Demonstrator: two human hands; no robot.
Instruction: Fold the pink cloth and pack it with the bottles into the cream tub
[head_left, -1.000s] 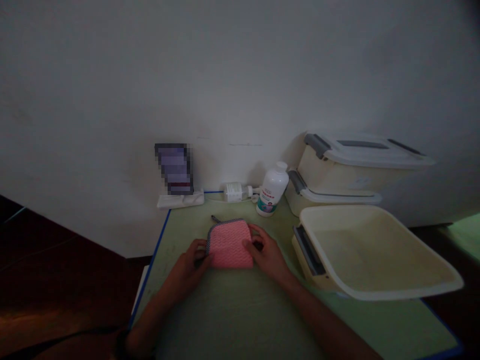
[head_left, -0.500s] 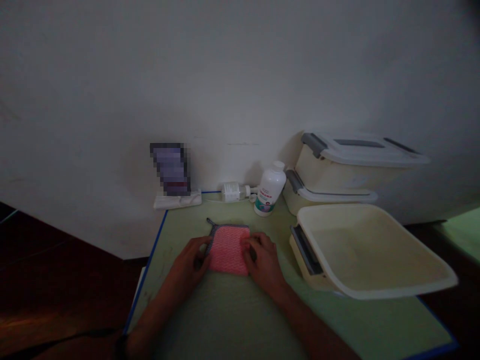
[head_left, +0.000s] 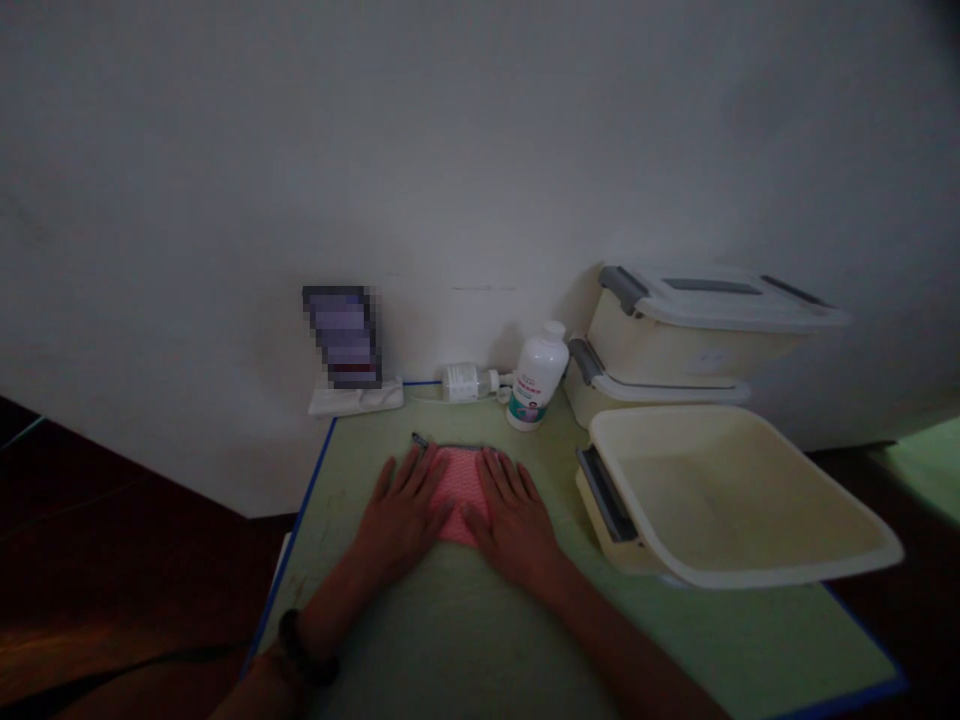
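Left hand [head_left: 399,520]: palm down, fingers extended, grip wide. Pink cloth [head_left: 457,488]: flat on green table [head_left: 442,640], partly beneath and between both hands. Right hand [head_left: 519,525]: likewise flat, over cloth's right part. Cream tub [head_left: 750,500]: right of that hand.

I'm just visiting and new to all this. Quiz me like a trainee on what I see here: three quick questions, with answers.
1. What lies under the left hand and the right hand?
2. True or false: the open tub stands to the right of both hands.
3. Which bottle lies on its side?
A: the small clear bottle
B: the large white bottle
C: neither

Key:
1. A pink cloth.
2. True.
3. A.
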